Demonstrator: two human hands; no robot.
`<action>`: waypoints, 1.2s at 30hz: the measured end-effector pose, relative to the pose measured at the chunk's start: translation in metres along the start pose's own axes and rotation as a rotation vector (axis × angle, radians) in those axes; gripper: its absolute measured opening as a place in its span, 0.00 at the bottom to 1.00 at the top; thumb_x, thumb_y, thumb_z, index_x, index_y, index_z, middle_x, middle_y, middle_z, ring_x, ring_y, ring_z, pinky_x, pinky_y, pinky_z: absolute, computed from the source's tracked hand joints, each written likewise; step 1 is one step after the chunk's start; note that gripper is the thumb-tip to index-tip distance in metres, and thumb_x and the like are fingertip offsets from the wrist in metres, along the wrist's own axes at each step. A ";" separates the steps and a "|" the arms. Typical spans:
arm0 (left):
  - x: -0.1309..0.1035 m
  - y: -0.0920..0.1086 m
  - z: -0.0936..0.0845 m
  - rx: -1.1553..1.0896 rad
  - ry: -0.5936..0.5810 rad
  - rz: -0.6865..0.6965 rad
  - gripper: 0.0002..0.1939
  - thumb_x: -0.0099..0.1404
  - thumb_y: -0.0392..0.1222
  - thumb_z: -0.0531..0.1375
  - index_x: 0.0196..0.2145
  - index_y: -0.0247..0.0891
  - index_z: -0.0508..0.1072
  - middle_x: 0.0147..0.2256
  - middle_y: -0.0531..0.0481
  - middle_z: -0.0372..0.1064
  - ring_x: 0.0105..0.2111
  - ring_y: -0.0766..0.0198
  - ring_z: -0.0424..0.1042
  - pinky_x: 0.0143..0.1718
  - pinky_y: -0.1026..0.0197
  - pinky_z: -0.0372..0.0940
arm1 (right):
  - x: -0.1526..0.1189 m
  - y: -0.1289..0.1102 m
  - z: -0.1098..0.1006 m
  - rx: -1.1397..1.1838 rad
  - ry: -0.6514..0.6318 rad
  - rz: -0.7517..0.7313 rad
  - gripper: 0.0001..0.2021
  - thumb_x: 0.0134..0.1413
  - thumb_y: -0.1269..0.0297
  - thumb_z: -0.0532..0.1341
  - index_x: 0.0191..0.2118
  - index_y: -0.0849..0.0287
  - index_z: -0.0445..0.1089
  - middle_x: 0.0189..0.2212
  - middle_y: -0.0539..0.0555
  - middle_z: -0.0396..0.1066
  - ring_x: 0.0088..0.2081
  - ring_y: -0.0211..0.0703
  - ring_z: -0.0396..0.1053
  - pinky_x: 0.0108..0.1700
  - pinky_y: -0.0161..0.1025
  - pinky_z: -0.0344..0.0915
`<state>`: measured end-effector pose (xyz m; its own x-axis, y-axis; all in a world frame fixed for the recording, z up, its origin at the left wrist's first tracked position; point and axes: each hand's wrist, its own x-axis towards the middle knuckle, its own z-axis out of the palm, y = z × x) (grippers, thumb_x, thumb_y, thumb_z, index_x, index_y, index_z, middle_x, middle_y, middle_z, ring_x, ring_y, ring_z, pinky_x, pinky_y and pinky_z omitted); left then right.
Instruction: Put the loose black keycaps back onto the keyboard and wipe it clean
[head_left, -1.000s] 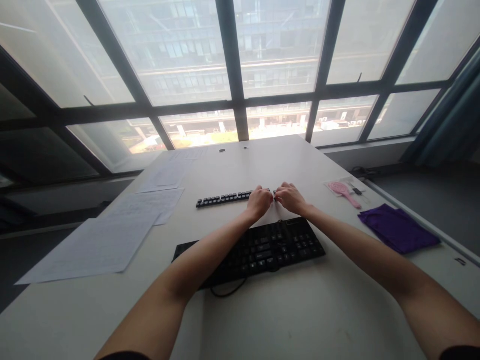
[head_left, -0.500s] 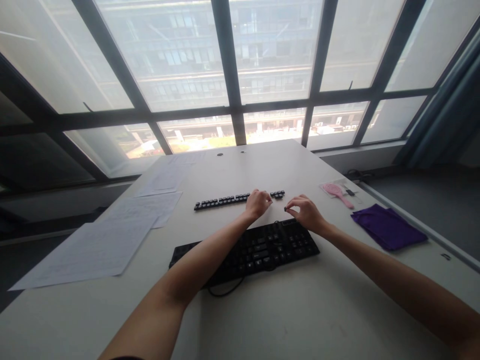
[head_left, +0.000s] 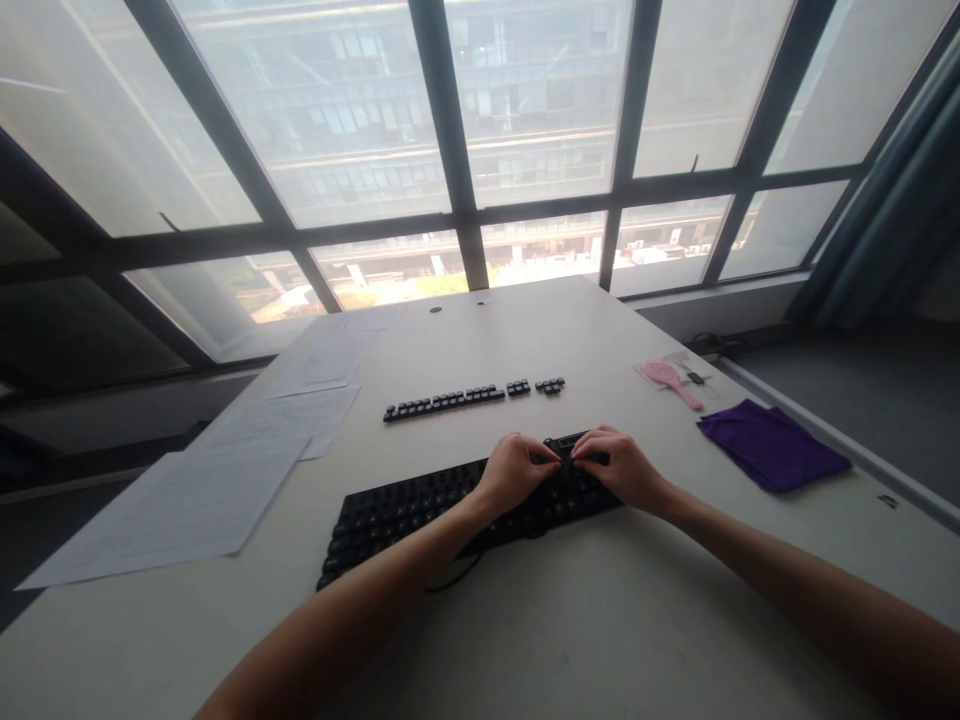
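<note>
A black keyboard (head_left: 420,505) lies at a slant on the white table, its middle partly covered by my left hand and forearm. My left hand (head_left: 520,468) is closed in a pinch over its right-hand part; anything between the fingertips is too small and dark to make out. Close beside it, my right hand (head_left: 611,462) pinches at the keyboard's upper right. The small black keycap seen in that hand earlier blends into the dark keys here. Beyond the keyboard stand loose black keycaps: a long row (head_left: 444,402), a small block (head_left: 517,388) and another cluster (head_left: 551,385).
Printed sheets of paper (head_left: 180,510) cover the table's left side. On the right lie a pink hairbrush (head_left: 671,380), a small black item (head_left: 696,379) and a folded purple cloth (head_left: 772,445). A cable (head_left: 456,577) curls out at the keyboard's front.
Both hands have come back towards me from near the loose keycaps and down onto the keyboard's right part. My right hand brought a small black keycap along. The keycap rows are now uncovered.
</note>
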<state>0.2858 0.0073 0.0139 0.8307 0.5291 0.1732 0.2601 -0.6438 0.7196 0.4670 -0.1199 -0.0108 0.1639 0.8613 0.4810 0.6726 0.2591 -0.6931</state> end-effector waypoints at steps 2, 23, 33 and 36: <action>-0.001 0.000 0.002 0.019 0.013 0.007 0.04 0.60 0.39 0.67 0.32 0.44 0.85 0.32 0.52 0.82 0.33 0.60 0.78 0.55 0.54 0.64 | 0.000 0.001 0.000 -0.024 -0.009 -0.010 0.07 0.55 0.74 0.67 0.33 0.53 0.80 0.34 0.52 0.80 0.41 0.48 0.73 0.48 0.47 0.70; -0.011 0.001 0.009 0.204 0.128 0.240 0.05 0.63 0.35 0.67 0.33 0.43 0.84 0.36 0.52 0.81 0.38 0.58 0.71 0.42 0.58 0.67 | 0.003 0.000 -0.005 -0.174 -0.130 -0.143 0.08 0.58 0.75 0.65 0.33 0.53 0.78 0.37 0.52 0.79 0.40 0.48 0.71 0.47 0.47 0.69; -0.015 0.000 0.011 0.182 0.132 0.246 0.04 0.64 0.35 0.67 0.34 0.43 0.83 0.36 0.53 0.81 0.39 0.59 0.71 0.43 0.58 0.67 | 0.001 0.000 -0.004 -0.161 -0.117 -0.119 0.08 0.58 0.75 0.64 0.34 0.54 0.77 0.37 0.52 0.79 0.41 0.48 0.71 0.47 0.46 0.69; -0.016 0.000 0.012 0.236 0.124 0.267 0.03 0.64 0.38 0.68 0.36 0.43 0.83 0.38 0.51 0.80 0.40 0.57 0.70 0.44 0.57 0.67 | 0.001 -0.001 -0.004 -0.165 -0.112 -0.121 0.07 0.59 0.74 0.64 0.34 0.54 0.77 0.37 0.52 0.79 0.41 0.48 0.71 0.47 0.46 0.69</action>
<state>0.2782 -0.0082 0.0034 0.8224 0.3793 0.4239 0.1611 -0.8700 0.4660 0.4696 -0.1211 -0.0076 -0.0004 0.8738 0.4863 0.7927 0.2967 -0.5325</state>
